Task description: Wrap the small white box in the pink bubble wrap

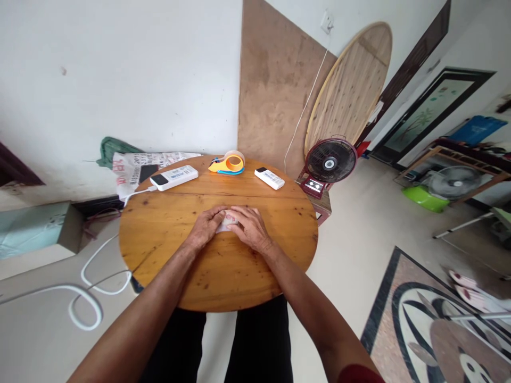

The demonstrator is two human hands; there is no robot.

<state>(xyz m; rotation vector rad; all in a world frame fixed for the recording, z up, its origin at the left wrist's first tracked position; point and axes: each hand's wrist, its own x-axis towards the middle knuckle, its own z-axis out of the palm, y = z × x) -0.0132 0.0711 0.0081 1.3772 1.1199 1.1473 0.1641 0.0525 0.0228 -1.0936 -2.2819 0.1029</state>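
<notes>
Between my hands, over the middle of the round wooden table (215,276), is a small whitish packet (225,223) with red print. My left hand (206,227) is closed on its left side, thumb along the near face. On the other side my right hand (252,229) curls its fingers over the packet's top and right edge. Much of the packet is hidden by my fingers, so I cannot tell exactly what it is.
A white power strip-like device (175,177) with a cable lies at the back left. An orange-and-blue tape dispenser (227,164) and a smaller white device (270,177) sit along the far edge. A dark red fan (330,162) stands beyond the table's right side.
</notes>
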